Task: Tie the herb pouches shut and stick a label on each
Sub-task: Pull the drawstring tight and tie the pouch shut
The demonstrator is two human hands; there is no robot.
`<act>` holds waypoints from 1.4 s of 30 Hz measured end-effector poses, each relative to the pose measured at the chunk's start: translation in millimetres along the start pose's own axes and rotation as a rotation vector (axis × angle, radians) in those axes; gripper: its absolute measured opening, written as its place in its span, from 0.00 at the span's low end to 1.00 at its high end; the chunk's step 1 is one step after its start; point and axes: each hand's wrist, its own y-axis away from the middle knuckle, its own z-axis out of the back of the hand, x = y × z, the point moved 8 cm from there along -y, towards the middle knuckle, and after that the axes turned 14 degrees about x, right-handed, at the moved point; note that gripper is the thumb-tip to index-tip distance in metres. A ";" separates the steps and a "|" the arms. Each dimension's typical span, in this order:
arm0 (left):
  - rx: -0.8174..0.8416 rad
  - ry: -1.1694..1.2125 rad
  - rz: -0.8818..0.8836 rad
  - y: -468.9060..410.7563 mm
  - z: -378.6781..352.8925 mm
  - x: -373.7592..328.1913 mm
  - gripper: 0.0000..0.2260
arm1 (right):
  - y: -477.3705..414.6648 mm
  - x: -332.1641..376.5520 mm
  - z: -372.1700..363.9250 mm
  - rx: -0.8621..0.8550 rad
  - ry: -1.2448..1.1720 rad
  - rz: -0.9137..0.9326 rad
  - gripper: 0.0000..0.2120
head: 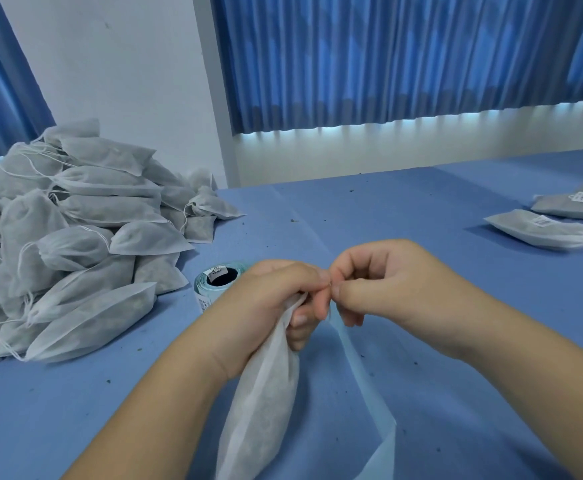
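Hanging from the left hand (pixel 265 299), which grips its gathered neck, one white pouch (pixel 265 403) shows greyish herb fill through the fabric, low over the counter (pixel 421 220). The right hand (pixel 387 282), fingers curled, pinches at the pouch's mouth. One label roll (pixel 213 278) stands behind the left hand. Three finished pouches (pixel 542 230) lie far right; a heaped pile (pixel 75 220), too many to count, sits left.
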 end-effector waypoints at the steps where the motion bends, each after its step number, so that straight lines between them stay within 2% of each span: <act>1: 0.002 -0.034 0.000 0.8 0.4 -1.5 0.13 | -0.7 -0.5 -0.7 0.005 -0.001 0.002 0.05; 7: -0.075 -0.148 0.022 4.8 13.4 -4.6 0.09 | -2.3 1.2 -4.3 0.055 -0.069 0.060 0.08; 9: -0.104 -0.172 0.013 5.3 16.1 -5.7 0.07 | -2.4 -1.2 -2.3 0.045 -0.051 0.041 0.06; 16: -0.172 -0.258 -0.036 6.1 15.6 -12.7 0.11 | -2.3 -6.5 4.9 0.021 -0.020 0.015 0.07; 19: -0.259 -0.305 -0.056 8.2 19.9 -15.8 0.14 | -2.9 -7.5 6.2 0.011 -0.031 0.021 0.08; 23: -0.344 -0.359 -0.078 11.2 25.1 -18.2 0.14 | -4.1 -8.5 8.9 -0.035 -0.130 0.039 0.08; 26: -0.340 -0.377 -0.118 9.4 23.0 -19.1 0.10 | -3.6 -9.3 8.6 -0.064 -0.260 0.068 0.01; 29: -0.381 -0.382 -0.119 8.3 25.2 -16.3 0.10 | -1.5 -9.5 10.4 -0.112 -0.306 0.088 0.09; 32: -0.417 -0.386 -0.107 9.0 28.1 -15.6 0.13 | 1.7 -6.8 16.1 -0.201 -0.330 0.108 0.09; 38: -0.478 -0.598 -0.167 11.8 21.9 -25.6 0.11 | 8.9 10.1 19.6 -0.353 0.112 0.100 0.09; 42: -0.495 -0.745 -0.197 13.0 16.8 -30.0 0.12 | 9.2 11.3 17.5 -0.361 0.216 0.074 0.10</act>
